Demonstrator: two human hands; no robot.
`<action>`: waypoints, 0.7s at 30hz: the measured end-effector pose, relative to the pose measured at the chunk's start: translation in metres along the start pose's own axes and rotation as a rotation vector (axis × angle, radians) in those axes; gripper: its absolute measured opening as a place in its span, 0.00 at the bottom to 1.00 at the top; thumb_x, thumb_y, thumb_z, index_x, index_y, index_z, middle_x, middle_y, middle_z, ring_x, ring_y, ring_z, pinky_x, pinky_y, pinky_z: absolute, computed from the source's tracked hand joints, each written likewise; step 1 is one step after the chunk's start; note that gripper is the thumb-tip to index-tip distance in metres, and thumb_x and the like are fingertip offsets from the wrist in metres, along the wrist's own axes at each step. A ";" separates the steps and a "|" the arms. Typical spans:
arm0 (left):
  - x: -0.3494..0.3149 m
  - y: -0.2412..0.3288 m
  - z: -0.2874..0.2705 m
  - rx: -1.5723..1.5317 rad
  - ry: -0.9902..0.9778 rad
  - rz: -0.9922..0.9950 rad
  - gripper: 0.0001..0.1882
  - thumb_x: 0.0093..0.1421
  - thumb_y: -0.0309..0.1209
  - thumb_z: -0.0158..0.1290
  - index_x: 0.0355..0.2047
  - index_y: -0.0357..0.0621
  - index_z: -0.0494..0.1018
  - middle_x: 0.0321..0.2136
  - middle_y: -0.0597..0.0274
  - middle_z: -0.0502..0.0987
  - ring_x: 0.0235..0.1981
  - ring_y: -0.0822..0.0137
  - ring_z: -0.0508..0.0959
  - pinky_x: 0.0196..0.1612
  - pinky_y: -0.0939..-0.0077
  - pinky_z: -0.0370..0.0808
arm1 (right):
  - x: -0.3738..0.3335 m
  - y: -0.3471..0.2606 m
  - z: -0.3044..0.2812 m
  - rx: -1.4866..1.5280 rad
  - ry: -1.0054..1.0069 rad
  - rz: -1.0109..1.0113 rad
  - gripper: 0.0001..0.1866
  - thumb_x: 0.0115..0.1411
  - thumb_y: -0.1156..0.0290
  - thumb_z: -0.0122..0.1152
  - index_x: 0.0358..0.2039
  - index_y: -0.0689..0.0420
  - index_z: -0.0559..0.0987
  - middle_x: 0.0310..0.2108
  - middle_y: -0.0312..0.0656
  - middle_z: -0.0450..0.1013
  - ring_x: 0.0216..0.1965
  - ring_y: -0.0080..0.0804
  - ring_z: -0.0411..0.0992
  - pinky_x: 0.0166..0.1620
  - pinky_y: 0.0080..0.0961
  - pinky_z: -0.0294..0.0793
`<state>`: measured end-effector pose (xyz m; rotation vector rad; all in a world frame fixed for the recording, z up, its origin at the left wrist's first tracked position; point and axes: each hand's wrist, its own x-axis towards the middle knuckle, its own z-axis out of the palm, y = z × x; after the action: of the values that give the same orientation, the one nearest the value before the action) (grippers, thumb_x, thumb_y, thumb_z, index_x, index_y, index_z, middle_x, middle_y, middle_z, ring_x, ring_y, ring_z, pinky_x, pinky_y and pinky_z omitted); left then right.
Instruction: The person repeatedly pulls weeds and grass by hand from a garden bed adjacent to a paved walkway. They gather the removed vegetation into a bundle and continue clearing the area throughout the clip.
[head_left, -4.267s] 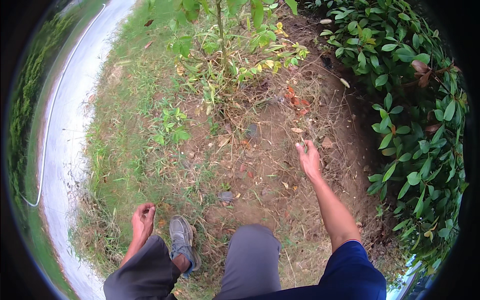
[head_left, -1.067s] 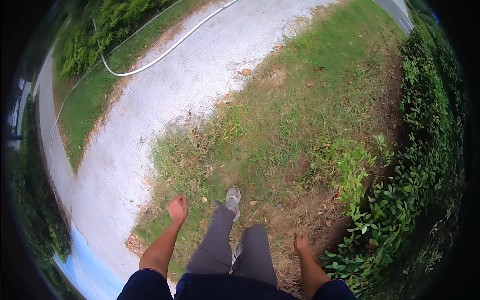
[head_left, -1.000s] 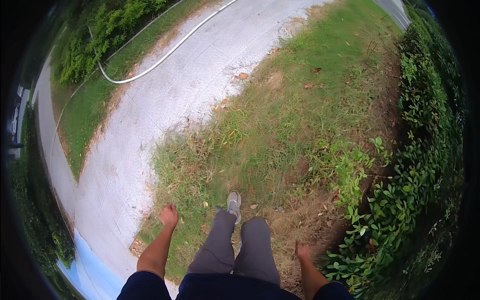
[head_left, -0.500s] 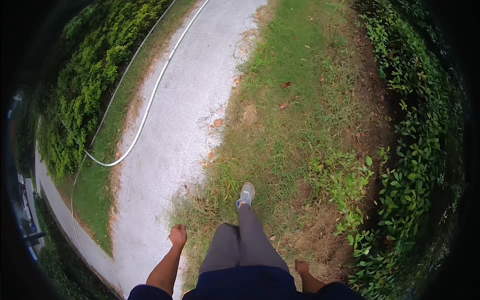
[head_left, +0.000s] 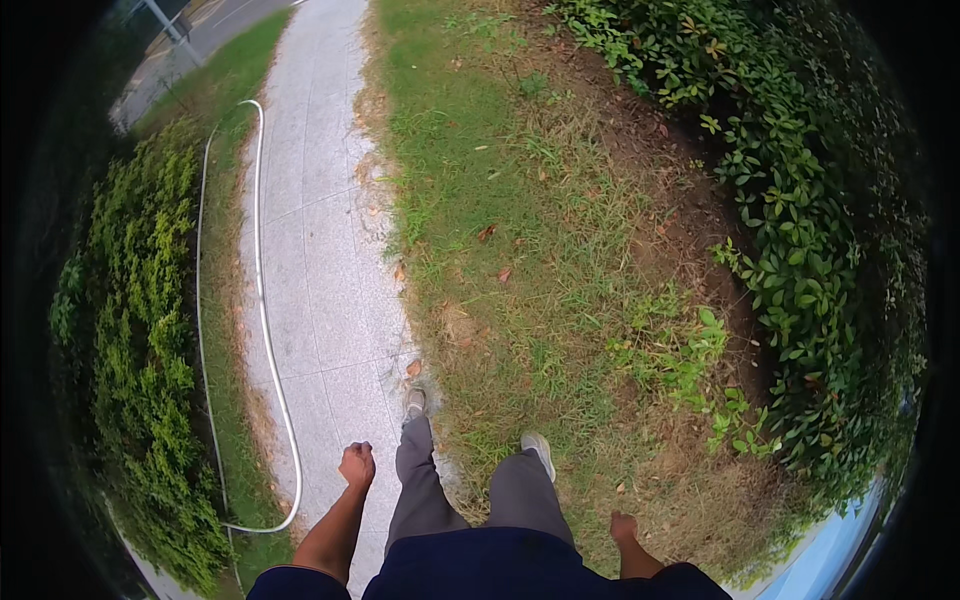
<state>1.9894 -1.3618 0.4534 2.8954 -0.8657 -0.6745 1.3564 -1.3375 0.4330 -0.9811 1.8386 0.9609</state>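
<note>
the left hand [head_left: 357, 464] hangs over the paved path [head_left: 310, 240], just beside the left trouser leg, with the hose [head_left: 263, 290] on its outer side. its fingers are curled in toward the palm; i cannot tell whether they pinch anything. the right hand [head_left: 623, 525] hangs low over the dry grass [head_left: 700, 500], near the right leg, partly foreshortened; i cannot tell whether its fingers are spread or pressed together.

the path runs as a long pale lane away from the person, narrowing toward a road [head_left: 220, 25] at the upper left. its right edge is ragged, overrun by the green grass [head_left: 450, 200], with a brown fallen leaf [head_left: 413, 368] near the left shoe [head_left: 416, 402]. that shoe is at this edge, while the right shoe [head_left: 540, 450] is over the grass.

the white hose follows the path's left edge and bends outward in a rounded loop near the left forearm. beyond it lie a narrow grass strip [head_left: 228, 400] and the left hedge [head_left: 150, 380], which bound that side. on the right, bare soil [head_left: 690, 190] borders the tall right hedge [head_left: 820, 260]. a light-green leafy shrub [head_left: 690, 350] takes up ground in front of the right hand, so the broader room lies ahead, along the path and the short grass beside it.
</note>
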 end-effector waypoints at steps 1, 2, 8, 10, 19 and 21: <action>0.023 0.007 -0.006 -0.006 -0.078 0.073 0.21 0.58 0.47 0.42 0.27 0.47 0.79 0.27 0.48 0.78 0.32 0.48 0.77 0.39 0.58 0.72 | -0.035 -0.026 0.002 0.399 -0.029 0.255 0.22 0.62 0.55 0.44 0.41 0.62 0.76 0.41 0.54 0.73 0.42 0.46 0.72 0.43 0.44 0.71; 0.053 0.023 0.005 0.030 -0.136 0.236 0.21 0.58 0.48 0.42 0.25 0.49 0.79 0.27 0.47 0.77 0.31 0.49 0.77 0.39 0.58 0.72 | -0.028 0.000 0.050 0.261 0.242 0.046 0.22 0.61 0.55 0.44 0.40 0.62 0.76 0.41 0.54 0.73 0.41 0.48 0.72 0.42 0.45 0.71; 0.218 0.078 0.015 0.375 -0.215 0.625 0.20 0.59 0.48 0.44 0.32 0.44 0.75 0.29 0.49 0.76 0.33 0.47 0.76 0.36 0.50 0.71 | -0.118 -0.094 0.213 0.586 0.343 0.437 0.29 0.59 0.48 0.41 0.28 0.64 0.78 0.32 0.59 0.73 0.38 0.58 0.71 0.43 0.47 0.69; 0.244 0.105 0.003 0.383 -0.279 0.619 0.18 0.57 0.45 0.45 0.32 0.44 0.75 0.32 0.51 0.77 0.35 0.49 0.77 0.38 0.52 0.72 | -0.165 -0.148 0.228 0.726 0.274 0.490 0.29 0.58 0.47 0.43 0.28 0.63 0.78 0.31 0.59 0.73 0.38 0.58 0.71 0.42 0.47 0.69; 0.249 0.139 0.027 0.418 -0.345 1.007 0.08 0.55 0.40 0.48 0.32 0.55 0.74 0.31 0.59 0.77 0.34 0.53 0.77 0.37 0.56 0.73 | -0.241 -0.257 0.345 0.959 0.210 0.569 0.29 0.57 0.45 0.44 0.26 0.62 0.79 0.30 0.58 0.74 0.37 0.55 0.72 0.44 0.45 0.69; 0.246 0.132 0.048 0.259 -0.332 1.169 0.06 0.55 0.35 0.48 0.32 0.54 0.72 0.29 0.60 0.76 0.33 0.54 0.76 0.35 0.59 0.73 | -0.234 -0.269 0.366 1.004 0.236 0.597 0.29 0.57 0.46 0.45 0.26 0.62 0.79 0.30 0.58 0.74 0.37 0.56 0.72 0.43 0.46 0.69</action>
<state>2.0853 -1.6004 0.3344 1.8319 -2.4471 -0.8786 1.7883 -1.0653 0.4434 0.0898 2.4521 0.1117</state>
